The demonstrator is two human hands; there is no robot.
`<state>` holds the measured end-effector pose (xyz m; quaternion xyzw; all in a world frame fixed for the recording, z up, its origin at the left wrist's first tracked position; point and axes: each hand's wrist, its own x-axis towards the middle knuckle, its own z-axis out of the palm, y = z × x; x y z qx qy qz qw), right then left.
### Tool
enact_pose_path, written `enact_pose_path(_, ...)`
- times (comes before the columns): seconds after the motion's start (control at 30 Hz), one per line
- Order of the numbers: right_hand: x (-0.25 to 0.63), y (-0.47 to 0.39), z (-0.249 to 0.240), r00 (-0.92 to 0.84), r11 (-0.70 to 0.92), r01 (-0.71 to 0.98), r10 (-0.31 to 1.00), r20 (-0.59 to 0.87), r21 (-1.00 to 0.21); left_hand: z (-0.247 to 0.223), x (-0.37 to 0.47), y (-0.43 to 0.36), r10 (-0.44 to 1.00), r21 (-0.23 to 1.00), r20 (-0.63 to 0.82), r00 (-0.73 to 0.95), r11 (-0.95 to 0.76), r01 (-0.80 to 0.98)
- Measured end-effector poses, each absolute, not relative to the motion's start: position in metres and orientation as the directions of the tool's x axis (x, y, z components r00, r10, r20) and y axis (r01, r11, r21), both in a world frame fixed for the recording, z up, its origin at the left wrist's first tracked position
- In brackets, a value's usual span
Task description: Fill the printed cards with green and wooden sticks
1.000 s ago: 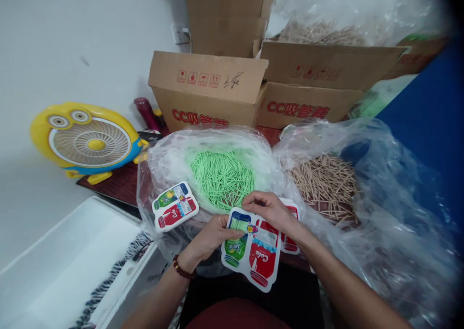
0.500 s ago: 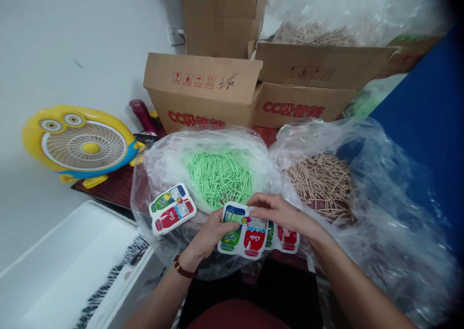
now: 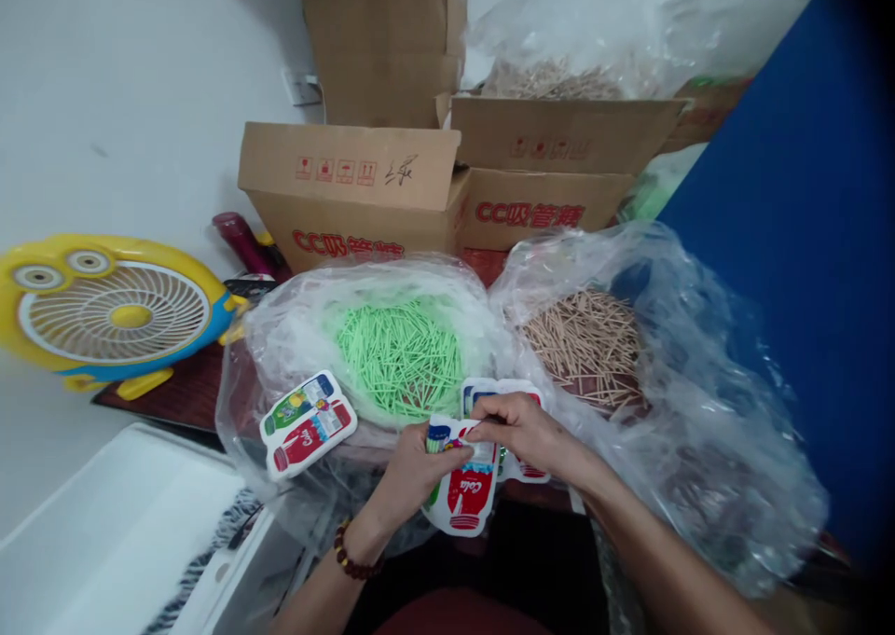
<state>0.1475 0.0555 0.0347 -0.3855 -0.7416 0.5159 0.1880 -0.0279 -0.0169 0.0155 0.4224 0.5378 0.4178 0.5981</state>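
Head view, left to right along the front edge of a dark red wooden worktop (image 3: 174, 400): near the left corner, a flat white-bordered pouch printed with green and red bottles (image 3: 308, 427), lying on clear plastic film, probably for easy reach. Next, left hand (image 3: 411, 472) grasping, thumb in front, a matching bottle-shaped pouch (image 3: 467, 503) at mid-edge; likely a steadying grip. Then right hand (image 3: 528, 433) pinching the same pouch's top right, seemingly to control its upper edge; fingertips partly hidden. Just behind, half covered, another like pouch (image 3: 532, 472).

Around, again left to right: white open container (image 3: 90, 532) beyond the front left corner; yellow-and-blue cartoon-faced fan (image 3: 131, 316) at the left end; dark magenta cylindrical flask (image 3: 241, 241); thin pale green sticks (image 3: 398, 355) heaped mid-worktop on a crinkled clear plastic bag (image 3: 280, 327), presumably spread open for access; brown cardboard boxes with red print (image 3: 350, 211) closing off the back edge; thin tan sticks (image 3: 587, 346) toward the right; tall flat blue panel (image 3: 790, 150) limiting that side. In the way: loose film around both heaps.
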Motion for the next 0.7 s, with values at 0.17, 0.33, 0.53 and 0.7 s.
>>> enact_pose_path(0.17,0.165,0.048,0.032,-0.634,0.222,0.366,0.77,-0.068,-0.904,0.015,-0.018,-0.011,0.958,0.964,-0.265,0.112,0.259,0.067)
enact_pose_path(0.33,0.208,0.078,0.03,-0.592,0.24,0.358,0.806,-0.021,-0.902,0.017,-0.007,-0.008,0.926,0.953,-0.304,0.225,0.3,0.052)
enact_pose_path(0.53,0.266,0.16,0.016,-0.009,0.007,0.871,1.0,-0.001,-0.492,0.01,0.002,-0.017,0.873,0.922,-0.358,0.331,0.387,-0.026)
enact_pose_path(0.7,0.251,0.182,-0.002,0.088,-0.104,0.941,0.994,-0.063,-0.323,-0.002,0.007,-0.02,0.863,0.895,-0.405,0.303,0.442,-0.062)
